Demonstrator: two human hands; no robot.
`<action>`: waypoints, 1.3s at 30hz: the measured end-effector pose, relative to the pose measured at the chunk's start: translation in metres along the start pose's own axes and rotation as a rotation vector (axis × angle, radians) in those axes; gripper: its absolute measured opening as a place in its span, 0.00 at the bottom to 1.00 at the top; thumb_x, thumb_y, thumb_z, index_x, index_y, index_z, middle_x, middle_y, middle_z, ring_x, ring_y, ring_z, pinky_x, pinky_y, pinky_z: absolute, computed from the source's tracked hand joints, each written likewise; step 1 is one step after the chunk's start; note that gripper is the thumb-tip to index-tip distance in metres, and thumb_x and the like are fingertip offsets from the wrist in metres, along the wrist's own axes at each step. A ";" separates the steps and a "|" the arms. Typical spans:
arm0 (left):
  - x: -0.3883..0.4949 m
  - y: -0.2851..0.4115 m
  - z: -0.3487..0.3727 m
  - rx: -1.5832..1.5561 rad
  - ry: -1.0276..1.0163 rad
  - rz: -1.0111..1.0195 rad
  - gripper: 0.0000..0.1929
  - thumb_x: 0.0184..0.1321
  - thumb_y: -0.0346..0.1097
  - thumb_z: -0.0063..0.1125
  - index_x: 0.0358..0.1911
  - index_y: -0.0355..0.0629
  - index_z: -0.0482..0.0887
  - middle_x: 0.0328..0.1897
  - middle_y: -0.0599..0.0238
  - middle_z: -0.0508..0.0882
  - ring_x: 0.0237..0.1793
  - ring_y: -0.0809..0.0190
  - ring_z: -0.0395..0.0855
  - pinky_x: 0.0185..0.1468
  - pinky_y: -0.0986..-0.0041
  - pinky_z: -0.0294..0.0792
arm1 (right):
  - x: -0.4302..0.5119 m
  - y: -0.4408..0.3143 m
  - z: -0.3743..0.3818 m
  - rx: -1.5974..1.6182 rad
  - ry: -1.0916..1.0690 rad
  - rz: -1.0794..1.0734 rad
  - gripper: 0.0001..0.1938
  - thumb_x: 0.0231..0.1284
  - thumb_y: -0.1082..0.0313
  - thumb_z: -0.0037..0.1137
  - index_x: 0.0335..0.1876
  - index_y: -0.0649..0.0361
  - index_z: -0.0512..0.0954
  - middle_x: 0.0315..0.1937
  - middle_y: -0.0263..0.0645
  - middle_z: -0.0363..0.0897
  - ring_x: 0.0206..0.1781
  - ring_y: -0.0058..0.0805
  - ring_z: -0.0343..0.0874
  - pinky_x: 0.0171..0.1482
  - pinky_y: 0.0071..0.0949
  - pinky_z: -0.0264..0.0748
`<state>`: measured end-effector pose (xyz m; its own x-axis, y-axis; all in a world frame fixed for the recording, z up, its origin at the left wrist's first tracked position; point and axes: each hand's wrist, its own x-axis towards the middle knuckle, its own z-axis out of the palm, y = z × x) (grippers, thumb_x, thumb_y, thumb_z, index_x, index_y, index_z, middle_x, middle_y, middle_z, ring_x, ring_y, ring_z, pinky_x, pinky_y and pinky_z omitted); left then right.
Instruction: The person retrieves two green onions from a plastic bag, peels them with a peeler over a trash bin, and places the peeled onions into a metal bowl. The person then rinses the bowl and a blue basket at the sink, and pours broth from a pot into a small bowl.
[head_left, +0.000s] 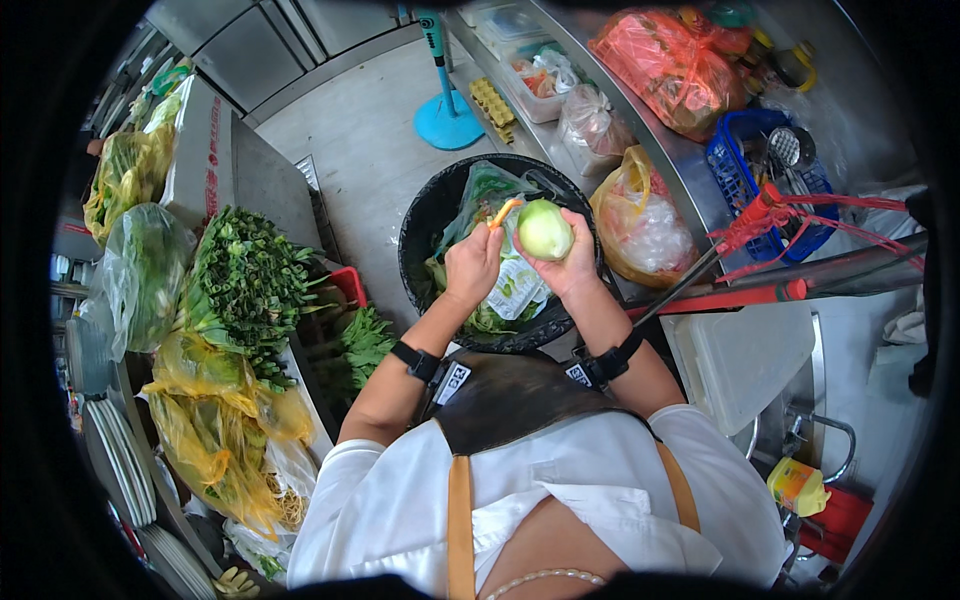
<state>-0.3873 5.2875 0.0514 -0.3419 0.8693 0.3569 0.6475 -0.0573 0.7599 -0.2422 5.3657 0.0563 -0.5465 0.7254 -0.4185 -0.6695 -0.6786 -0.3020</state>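
Note:
My right hand (571, 259) cups a round, pale green vegetable (544, 229), partly peeled and wet-looking; its exact kind is unclear. Beside it, my left hand (472, 264) grips an orange-handled tool (505, 213), apparently a peeler, with its far end close to the vegetable's left side. Both hands are over a round black bin (412, 232). Inside the bin lie leafy scraps, a greenish plastic bag (491, 184) and a clear plastic tray (517, 289).
Bundled green stalks (251, 289) and yellow plastic bags (217, 442) crowd the left side. A turquoise stand base (448, 124) is beyond the bin. At right are a bagged bundle (649, 232), a steel counter with a blue basket (724, 161), and red-wrapped poles (750, 296).

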 end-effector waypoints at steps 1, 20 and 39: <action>0.001 0.000 0.003 0.009 0.016 -0.021 0.14 0.68 0.42 0.50 0.27 0.43 0.74 0.16 0.50 0.77 0.19 0.41 0.78 0.23 0.54 0.67 | 0.002 0.005 0.001 -0.015 0.094 -0.037 0.18 0.60 0.53 0.51 0.49 0.56 0.76 0.45 0.39 0.81 0.49 0.37 0.79 0.55 0.43 0.76; -0.016 0.031 0.009 0.006 -0.071 0.364 0.13 0.63 0.38 0.57 0.24 0.42 0.73 0.15 0.54 0.74 0.17 0.47 0.77 0.22 0.59 0.67 | 0.027 0.000 0.003 -0.107 0.315 -0.228 0.21 0.62 0.45 0.52 0.48 0.55 0.76 0.44 0.38 0.81 0.49 0.37 0.79 0.54 0.46 0.76; 0.010 -0.009 0.004 -0.018 -0.037 -0.047 0.16 0.69 0.44 0.50 0.27 0.41 0.75 0.18 0.47 0.77 0.23 0.40 0.79 0.26 0.53 0.67 | -0.015 0.005 0.021 -0.183 -0.033 0.051 0.21 0.59 0.48 0.51 0.45 0.58 0.77 0.29 0.40 0.80 0.21 0.38 0.77 0.21 0.31 0.73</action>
<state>-0.3936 5.2983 0.0462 -0.3459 0.8890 0.3001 0.6185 -0.0244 0.7854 -0.2479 5.3538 0.0787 -0.5956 0.6909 -0.4097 -0.5395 -0.7220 -0.4333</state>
